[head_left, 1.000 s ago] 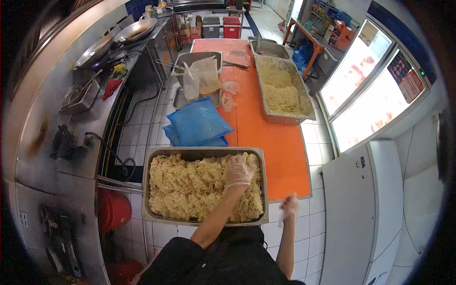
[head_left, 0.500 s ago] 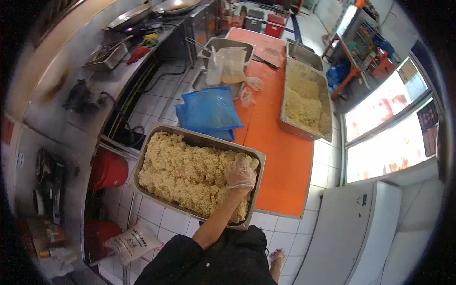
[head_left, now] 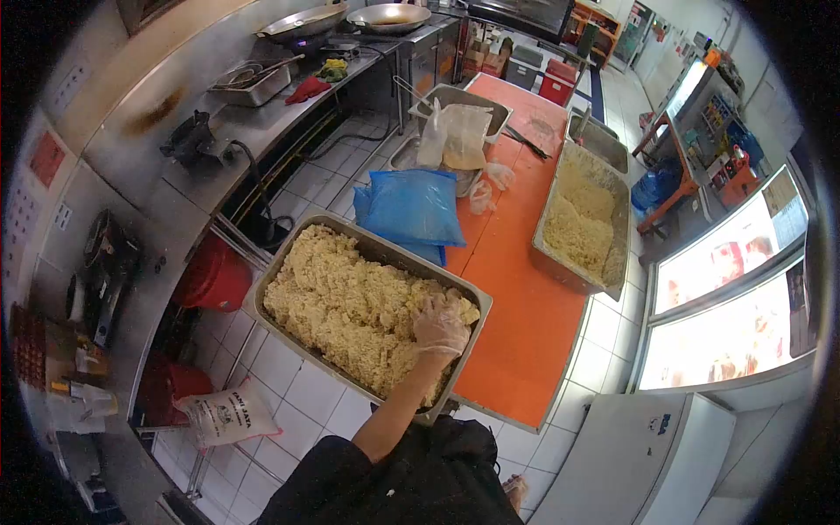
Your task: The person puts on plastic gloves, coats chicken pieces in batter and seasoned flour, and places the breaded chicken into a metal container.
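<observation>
A deep metal tray is heaped with crumb-coated food pieces. My left hand, in a clear plastic glove dusted with crumbs, lies on the heap at the tray's right end. Its fingers are spread and pressed against the coated pieces; the fingertips are partly sunk among them. Low at the right, beside my dark clothing, my right hand hangs away from the tray. Only a small part of it shows, and its fingers are not clear.
Blue plastic bags lie just beyond the tray on the orange table. A second tray holds pale breading at the right. Metal pans, a clear bag and black tongs are farther back. A white cabinet stands right.
The view has tilted up and turned, so more of the room shows. My left hand stays at the tray's right end, its fingers more spread. My right hand shows less.
</observation>
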A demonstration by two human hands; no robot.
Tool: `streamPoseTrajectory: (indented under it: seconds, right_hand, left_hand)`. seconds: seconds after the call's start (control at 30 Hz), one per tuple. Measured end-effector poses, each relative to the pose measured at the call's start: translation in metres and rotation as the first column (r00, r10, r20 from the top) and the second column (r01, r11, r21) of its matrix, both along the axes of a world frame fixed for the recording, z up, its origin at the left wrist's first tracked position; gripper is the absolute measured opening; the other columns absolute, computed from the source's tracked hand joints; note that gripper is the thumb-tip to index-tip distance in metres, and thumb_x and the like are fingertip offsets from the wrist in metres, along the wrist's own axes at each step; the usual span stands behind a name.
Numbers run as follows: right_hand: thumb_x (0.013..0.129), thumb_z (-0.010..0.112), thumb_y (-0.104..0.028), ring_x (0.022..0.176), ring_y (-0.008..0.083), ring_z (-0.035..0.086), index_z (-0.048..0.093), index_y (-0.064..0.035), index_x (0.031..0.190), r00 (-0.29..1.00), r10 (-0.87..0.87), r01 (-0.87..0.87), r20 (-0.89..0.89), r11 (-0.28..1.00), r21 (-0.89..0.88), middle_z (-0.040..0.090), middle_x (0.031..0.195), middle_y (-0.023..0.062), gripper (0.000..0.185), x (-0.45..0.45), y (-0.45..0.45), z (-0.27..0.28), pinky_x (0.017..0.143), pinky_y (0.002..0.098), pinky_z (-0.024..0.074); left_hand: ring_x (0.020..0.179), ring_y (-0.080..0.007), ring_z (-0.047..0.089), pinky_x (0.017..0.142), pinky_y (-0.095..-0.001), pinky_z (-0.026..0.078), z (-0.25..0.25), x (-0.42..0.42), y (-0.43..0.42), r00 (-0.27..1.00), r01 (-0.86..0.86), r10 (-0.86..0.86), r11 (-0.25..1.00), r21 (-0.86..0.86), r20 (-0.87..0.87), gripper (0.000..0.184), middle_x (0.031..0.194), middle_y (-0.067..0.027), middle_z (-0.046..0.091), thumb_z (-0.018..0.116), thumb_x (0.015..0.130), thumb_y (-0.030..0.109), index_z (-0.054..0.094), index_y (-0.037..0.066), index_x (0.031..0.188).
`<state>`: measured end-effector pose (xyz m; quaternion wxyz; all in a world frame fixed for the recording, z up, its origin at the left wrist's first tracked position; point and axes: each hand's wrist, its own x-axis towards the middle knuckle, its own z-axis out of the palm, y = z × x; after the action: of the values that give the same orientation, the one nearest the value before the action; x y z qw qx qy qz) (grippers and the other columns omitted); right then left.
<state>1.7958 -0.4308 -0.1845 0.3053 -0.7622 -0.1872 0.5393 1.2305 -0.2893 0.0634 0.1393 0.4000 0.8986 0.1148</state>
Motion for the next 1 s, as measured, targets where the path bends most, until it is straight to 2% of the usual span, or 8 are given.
streamPoseTrajectory:
  seconds: [0.13, 0.23, 0.37, 0.5, 0.63, 0.73, 0.8, 1.0]
  right_hand:
    - [0.090, 0.051, -0.029, 0.054, 0.0217, 0.053, 0.056, -0.0019, 0.080, 0.989, 0.028, -0.038, -0.148, 0.997, -0.067, 0.055, 0.065, 0.0086, 0.029, 0.056, 0.012, -0.077, 0.049, 0.0364, 0.0445]
    - [0.089, 0.051, -0.028, 0.057, 0.0218, 0.055, 0.058, -0.0009, 0.080, 0.936, 0.338, -0.328, 0.098, 0.939, -0.100, 0.057, 0.068, 0.0100, 0.029, 0.026, 0.023, -0.048, 0.052, 0.0371, 0.0456]
    - [0.088, 0.052, -0.028, 0.060, 0.0220, 0.057, 0.060, 0.0006, 0.081, 0.418, 0.755, -0.799, 0.505, 0.570, -0.191, 0.061, 0.071, 0.0118, 0.030, 0.027, 0.037, -0.060, 0.057, 0.0380, 0.0471]
    - [0.086, 0.051, -0.026, 0.064, 0.0217, 0.060, 0.061, 0.0019, 0.082, 0.020, 0.638, -0.992, 0.770, 0.108, -0.063, 0.064, 0.075, 0.0138, 0.030, 0.064, 0.054, -0.101, 0.060, 0.0383, 0.0481]
    - [0.086, 0.049, -0.026, 0.065, 0.0227, 0.060, 0.061, 0.0019, 0.083, 0.071, 0.752, -0.902, 0.655, 0.329, -0.280, 0.064, 0.078, 0.0126, 0.031, 0.021, 0.062, -0.062, 0.060, 0.0373, 0.0482]
    - [0.087, 0.047, -0.025, 0.066, 0.0240, 0.061, 0.061, 0.0016, 0.084, 0.352, 0.747, -0.862, 0.564, 0.493, -0.116, 0.064, 0.077, 0.0116, 0.030, 0.016, 0.071, -0.065, 0.060, 0.0367, 0.0480]
    - [0.088, 0.045, -0.025, 0.066, 0.0240, 0.060, 0.061, 0.0019, 0.084, 0.799, 0.525, -0.417, 0.293, 0.835, -0.359, 0.062, 0.074, 0.0104, 0.031, -0.021, 0.093, -0.031, 0.059, 0.0367, 0.0471]
    - [0.089, 0.046, -0.025, 0.068, 0.0241, 0.061, 0.060, 0.0010, 0.083, 0.410, 0.827, -0.705, 0.384, 0.554, -0.442, 0.063, 0.075, 0.0112, 0.030, -0.034, 0.087, -0.007, 0.059, 0.0368, 0.0470]
  left_hand:
    - [0.126, -0.0374, 0.038, 0.102, -0.0569, 0.030, -0.020, -0.003, 0.002, 0.997, 0.063, -0.062, 0.998, -0.019, 0.050, 0.060, 0.134, -0.0198, 0.044, 0.061, 0.080, 0.036, 0.047, 0.010, 0.133]
    - [0.130, -0.0371, 0.034, 0.105, -0.0564, 0.026, 0.013, -0.008, 0.001, 0.983, 0.127, -0.111, 0.986, -0.106, 0.146, 0.061, 0.135, -0.0161, 0.046, 0.057, 0.083, 0.040, 0.044, 0.013, 0.136]
    - [0.136, -0.0343, 0.027, 0.110, -0.0561, 0.017, 0.002, -0.010, -0.004, 0.971, 0.113, -0.076, 0.982, -0.150, 0.228, 0.058, 0.142, -0.0069, 0.042, 0.050, 0.086, 0.046, 0.044, 0.019, 0.137]
    - [0.132, -0.0344, 0.034, 0.109, -0.0576, 0.015, 0.033, -0.002, -0.029, 0.997, 0.020, -0.014, 0.997, -0.079, 0.074, 0.066, 0.135, -0.0084, 0.049, 0.058, 0.080, 0.053, 0.047, 0.019, 0.135]
    - [0.129, -0.0365, 0.037, 0.109, -0.0561, 0.017, -0.008, 0.000, -0.029, 0.974, -0.154, 0.153, 0.988, -0.006, 0.165, 0.070, 0.130, -0.0110, 0.053, 0.061, 0.077, 0.054, 0.047, 0.016, 0.134]
    - [0.127, -0.0362, 0.039, 0.108, -0.0550, 0.020, 0.014, 0.004, -0.026, 0.976, -0.186, 0.187, 0.982, -0.021, 0.111, 0.067, 0.129, -0.0104, 0.054, 0.061, 0.079, 0.051, 0.048, 0.016, 0.134]
    - [0.128, -0.0357, 0.039, 0.108, -0.0549, 0.022, 0.016, -0.003, -0.015, 0.975, -0.158, 0.162, 0.987, -0.043, 0.154, 0.066, 0.131, -0.0104, 0.052, 0.059, 0.080, 0.051, 0.046, 0.016, 0.135]
    - [0.130, -0.0340, 0.037, 0.107, -0.0547, 0.025, 0.001, -0.013, -0.004, 0.924, 0.061, -0.001, 0.988, -0.145, 0.382, 0.065, 0.140, -0.0099, 0.043, 0.049, 0.087, 0.050, 0.038, 0.016, 0.141]
